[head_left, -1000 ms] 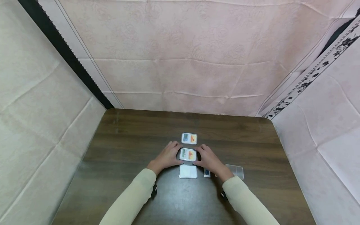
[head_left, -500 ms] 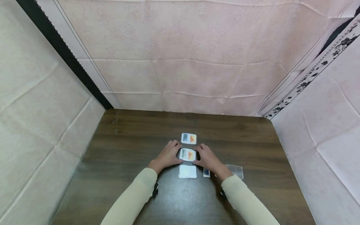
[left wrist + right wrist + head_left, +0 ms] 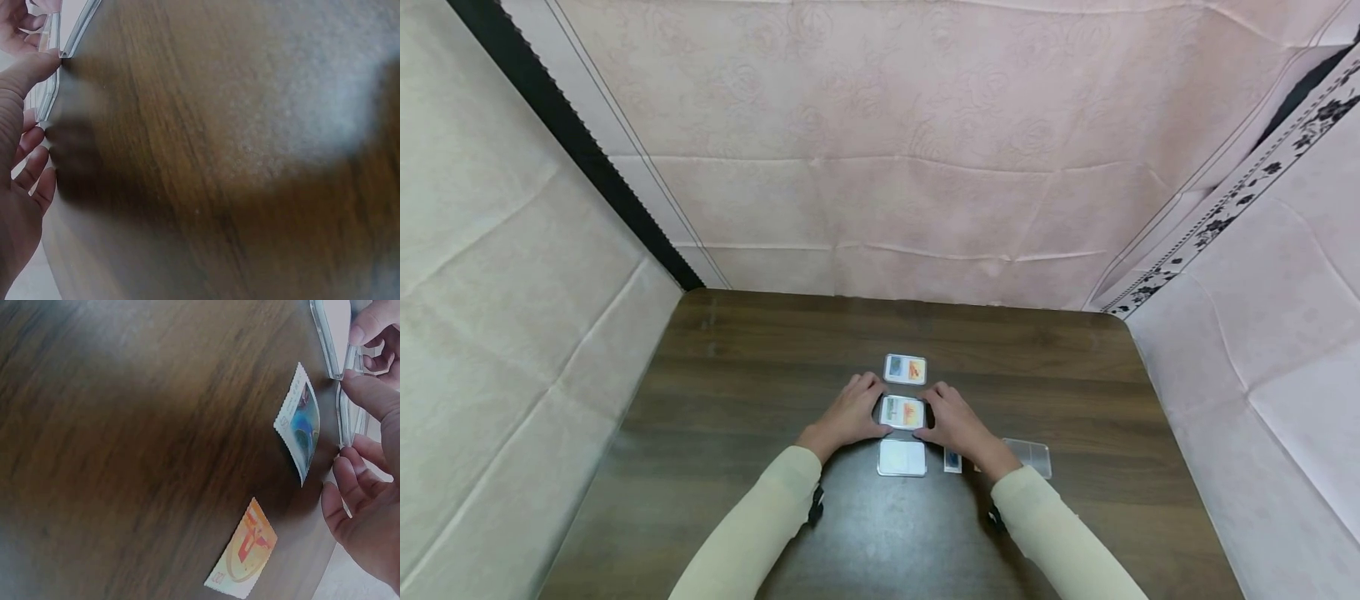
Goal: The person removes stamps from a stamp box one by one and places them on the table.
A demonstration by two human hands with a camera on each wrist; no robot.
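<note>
Both ends are taken! Head view: left hand (image 3: 852, 412) and right hand (image 3: 958, 427) pinch the middle case (image 3: 902, 412) at its corners, between far case (image 3: 905, 369) and near case (image 3: 902, 458). Left wrist: thumb and fingers bracket the clear edge. Right wrist: matching pinch, blue stamp (image 3: 303, 428) alongside. Probably light, stiff, slippery plastic; corners suit best.

The tabletop (image 3: 700, 467) leaves room leftward; near the right grip (image 3: 957, 427), stamps (image 3: 302, 428) (and a clear case (image 3: 1033, 458)) obstruct.
</note>
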